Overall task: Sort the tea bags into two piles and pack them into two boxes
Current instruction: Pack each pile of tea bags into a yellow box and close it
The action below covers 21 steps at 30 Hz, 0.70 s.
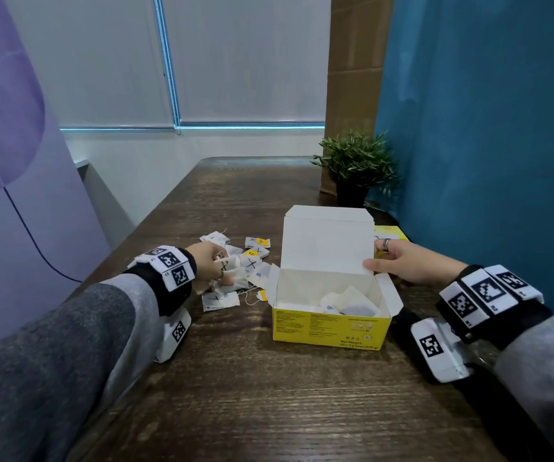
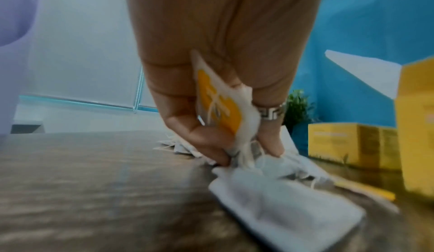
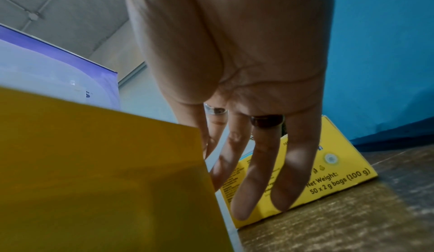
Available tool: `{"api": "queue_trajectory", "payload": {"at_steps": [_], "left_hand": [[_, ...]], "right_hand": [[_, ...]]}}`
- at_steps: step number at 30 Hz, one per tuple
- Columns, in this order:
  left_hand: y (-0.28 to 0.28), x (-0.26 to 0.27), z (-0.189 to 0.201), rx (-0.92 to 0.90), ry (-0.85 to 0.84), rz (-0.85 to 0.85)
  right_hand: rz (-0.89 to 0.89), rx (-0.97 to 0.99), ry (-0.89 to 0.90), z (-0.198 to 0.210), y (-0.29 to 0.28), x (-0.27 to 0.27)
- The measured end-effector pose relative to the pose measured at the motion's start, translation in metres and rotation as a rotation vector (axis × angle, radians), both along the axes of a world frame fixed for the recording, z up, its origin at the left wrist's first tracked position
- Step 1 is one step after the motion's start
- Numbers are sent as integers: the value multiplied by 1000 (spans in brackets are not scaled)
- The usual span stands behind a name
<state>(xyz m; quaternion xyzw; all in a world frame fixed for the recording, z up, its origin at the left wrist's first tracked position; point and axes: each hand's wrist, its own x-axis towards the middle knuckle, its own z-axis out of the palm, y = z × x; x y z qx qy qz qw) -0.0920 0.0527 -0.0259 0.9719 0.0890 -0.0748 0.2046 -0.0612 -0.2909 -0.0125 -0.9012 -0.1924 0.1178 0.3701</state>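
Note:
An open yellow tea box point(image 1: 330, 326) stands mid-table with its white lid point(image 1: 327, 241) raised and a few tea bags point(image 1: 348, 303) inside. My right hand point(image 1: 373, 258) pinches the lid's right edge, thumb in front and fingers behind; in the right wrist view the fingers point(image 3: 253, 181) lie straight along the yellow lid point(image 3: 94, 163). Left of the box lies a pile of loose tea bags point(image 1: 252, 261), some marked with an X. My left hand point(image 1: 225, 273) grips a bunch of them; in the left wrist view, a yellow-tagged tea bag point(image 2: 220, 107) sits in its curled fingers point(image 2: 206, 144).
A second yellow box point(image 1: 390, 233) lies behind the lid near the blue wall, also seen as the closed box point(image 3: 328, 172). A potted plant point(image 1: 357, 165) stands at the back right. One tea bag point(image 2: 281, 200) lies flat just under my left hand.

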Motion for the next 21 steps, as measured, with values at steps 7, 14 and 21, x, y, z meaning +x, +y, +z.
{"api": "queue_trajectory", "payload": {"at_steps": [7,14,21], "left_hand": [[0,-19,53,-369,-148,4],[-93,-34,85,-701,-27,-195],[-163,-25,54,-751,196,-154]], "right_hand": [[11,-9,-4,1,1,1],[20,3,-8,2,0,-2],[41,-60,-54,3,3,-2]]}}
